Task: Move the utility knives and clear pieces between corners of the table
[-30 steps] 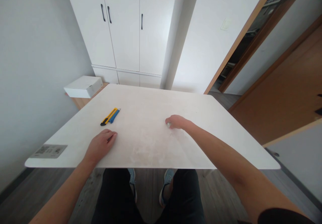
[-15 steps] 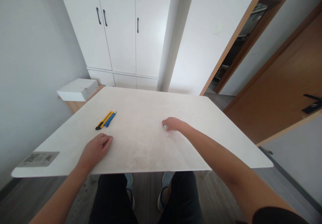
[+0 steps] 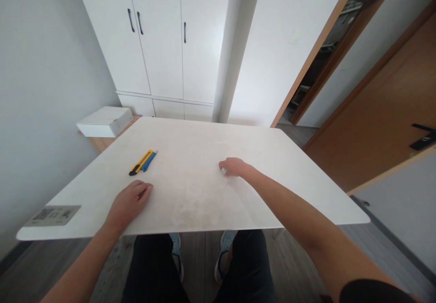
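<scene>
My left hand [image 3: 131,204] rests on the white table [image 3: 190,141] with its fingers curled in, and no object shows in it. Just beyond it lie a yellow and black utility knife [image 3: 141,162] and a slim blue tool [image 3: 149,161] with a metallic tip, side by side and slanted. Right of the table's middle, my right hand [image 3: 233,167] is closed on a small pale, shiny object [image 3: 224,170]. Most of that object is hidden by the fingers, and its kind cannot be made out. The right hand is at the tabletop.
A printed grey label [image 3: 54,215] is on the table's near left corner. Past the far left edge, a white box [image 3: 106,120] sits on a wooden surface. White cabinets [image 3: 163,44] stand behind the table, and a brown door [image 3: 378,112] is at the right.
The camera view has shifted very slightly. Both hands and the tools on the table stay in place.
</scene>
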### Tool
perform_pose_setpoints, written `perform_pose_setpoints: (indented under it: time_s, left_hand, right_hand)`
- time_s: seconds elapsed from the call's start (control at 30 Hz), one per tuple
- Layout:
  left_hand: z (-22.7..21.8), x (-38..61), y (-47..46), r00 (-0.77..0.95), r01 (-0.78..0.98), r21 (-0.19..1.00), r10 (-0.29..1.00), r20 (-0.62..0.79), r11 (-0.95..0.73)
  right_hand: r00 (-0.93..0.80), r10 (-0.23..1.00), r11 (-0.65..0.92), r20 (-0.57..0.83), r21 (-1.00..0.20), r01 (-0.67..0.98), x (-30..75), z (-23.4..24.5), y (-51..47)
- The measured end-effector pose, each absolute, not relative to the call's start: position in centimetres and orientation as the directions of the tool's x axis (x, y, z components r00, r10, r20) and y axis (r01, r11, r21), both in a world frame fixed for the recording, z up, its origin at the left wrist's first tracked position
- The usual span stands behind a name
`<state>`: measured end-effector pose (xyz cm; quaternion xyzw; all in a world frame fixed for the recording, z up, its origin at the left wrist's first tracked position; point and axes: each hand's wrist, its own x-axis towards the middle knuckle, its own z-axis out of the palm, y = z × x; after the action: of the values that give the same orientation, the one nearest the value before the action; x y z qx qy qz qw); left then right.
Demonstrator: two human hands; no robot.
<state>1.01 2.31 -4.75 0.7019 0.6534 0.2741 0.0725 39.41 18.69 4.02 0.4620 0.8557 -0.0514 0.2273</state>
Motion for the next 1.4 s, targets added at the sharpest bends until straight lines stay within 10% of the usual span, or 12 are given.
perform_pose_setpoints:
  time_s: [1.4]
  left_hand:
    - [-4.61, 1.09, 2.31, -0.010, 0.874, 0.471, 0.963, 0.268, -0.122]
  right_hand:
    - [-0.462, 0.768, 0.569, -0.444, 0.140, 0.810, 39.34, 4.62, 18.24]
